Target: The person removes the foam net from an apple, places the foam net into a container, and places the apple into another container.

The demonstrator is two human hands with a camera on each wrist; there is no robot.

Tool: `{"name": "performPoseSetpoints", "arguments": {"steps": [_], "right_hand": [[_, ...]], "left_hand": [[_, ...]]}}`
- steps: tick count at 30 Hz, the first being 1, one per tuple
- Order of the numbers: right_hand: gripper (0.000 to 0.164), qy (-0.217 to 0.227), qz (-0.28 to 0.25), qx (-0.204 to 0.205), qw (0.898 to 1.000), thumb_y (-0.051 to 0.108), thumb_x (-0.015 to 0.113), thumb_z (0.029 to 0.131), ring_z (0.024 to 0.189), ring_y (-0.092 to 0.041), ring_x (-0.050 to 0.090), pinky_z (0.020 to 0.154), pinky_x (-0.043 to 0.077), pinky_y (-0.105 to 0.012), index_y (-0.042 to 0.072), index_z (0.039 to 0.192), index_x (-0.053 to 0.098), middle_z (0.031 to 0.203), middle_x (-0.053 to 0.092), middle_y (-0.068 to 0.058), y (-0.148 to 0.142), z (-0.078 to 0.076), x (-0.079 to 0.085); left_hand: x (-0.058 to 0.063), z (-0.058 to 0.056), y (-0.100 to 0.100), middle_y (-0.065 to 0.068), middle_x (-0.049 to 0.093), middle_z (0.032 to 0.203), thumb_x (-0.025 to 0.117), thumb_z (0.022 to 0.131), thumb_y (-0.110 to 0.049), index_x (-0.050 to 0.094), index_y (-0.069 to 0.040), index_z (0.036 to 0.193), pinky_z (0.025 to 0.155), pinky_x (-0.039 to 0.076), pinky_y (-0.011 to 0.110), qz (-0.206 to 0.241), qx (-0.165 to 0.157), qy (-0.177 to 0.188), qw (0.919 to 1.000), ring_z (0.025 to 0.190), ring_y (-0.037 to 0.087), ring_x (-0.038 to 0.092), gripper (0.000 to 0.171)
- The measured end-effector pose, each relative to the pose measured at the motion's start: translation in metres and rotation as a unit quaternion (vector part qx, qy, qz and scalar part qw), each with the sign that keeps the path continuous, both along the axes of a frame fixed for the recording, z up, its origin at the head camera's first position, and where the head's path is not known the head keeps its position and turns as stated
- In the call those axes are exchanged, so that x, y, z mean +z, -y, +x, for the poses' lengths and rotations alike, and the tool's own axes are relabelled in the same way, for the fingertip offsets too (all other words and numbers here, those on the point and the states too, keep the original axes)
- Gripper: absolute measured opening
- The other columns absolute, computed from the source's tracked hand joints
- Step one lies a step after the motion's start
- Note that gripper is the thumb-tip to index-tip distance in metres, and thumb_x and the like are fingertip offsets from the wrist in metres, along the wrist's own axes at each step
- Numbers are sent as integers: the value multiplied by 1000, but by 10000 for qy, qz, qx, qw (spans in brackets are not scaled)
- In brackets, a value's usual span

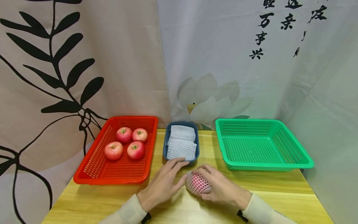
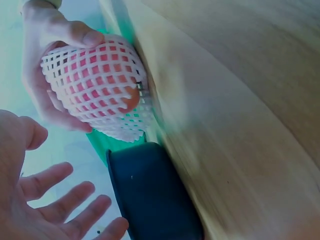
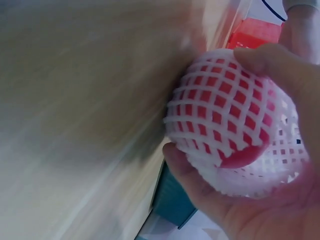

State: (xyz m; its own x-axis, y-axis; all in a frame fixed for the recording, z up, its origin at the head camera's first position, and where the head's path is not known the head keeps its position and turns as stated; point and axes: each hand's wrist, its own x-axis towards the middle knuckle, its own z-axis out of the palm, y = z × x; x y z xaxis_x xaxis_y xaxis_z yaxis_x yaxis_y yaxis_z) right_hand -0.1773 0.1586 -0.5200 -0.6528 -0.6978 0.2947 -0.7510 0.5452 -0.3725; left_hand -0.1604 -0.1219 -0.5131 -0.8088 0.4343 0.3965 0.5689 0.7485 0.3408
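My right hand [image 1: 221,188] grips an apple [image 1: 199,183] wrapped in a white foam net sleeve [image 3: 220,100], low over the wooden table. In the right wrist view the thumb and fingers curl round the netted apple, and a patch of bare red skin shows at the sleeve's open end. My left hand [image 1: 165,183] is just left of the apple with fingers spread, holding nothing; in the left wrist view its fingers [image 2: 75,200] stand apart from the net. Beyond the left fingertips sits a dark blue basket [image 1: 198,146] with white foam net sleeves [image 1: 182,141] stacked in it.
A red basket [image 1: 112,178] at the left holds several bare apples [image 1: 136,150]. At the right stands a green basket [image 1: 265,166]. The wooden table [image 1: 279,193] ends at a hanging printed cloth [image 1: 134,62] behind the baskets.
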Motion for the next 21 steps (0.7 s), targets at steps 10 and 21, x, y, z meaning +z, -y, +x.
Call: {"name": "performPoseSetpoints", "arguments": {"steps": [10,21], "right_hand": [[85,20,-900,-9,9959,17,106,77,124,-18,76,101,70,-34,15,152,66,148,70,-4,-6,-5,6],[90,-669,-1479,142,9866,19,106,76,136,-24,74,109,69,-43,14,156,64,156,70,-6,-8,-11,16]], "left_hand": [[2,-10,3,3,74,152,81,112,-29,73,-17,151,120,63,45,397,-60,-349,9986,141,21,73,41],[4,-15,4,1,78,137,83,110,-20,80,-16,140,112,67,41,858,-79,-301,9958,128,18,76,30]]}}
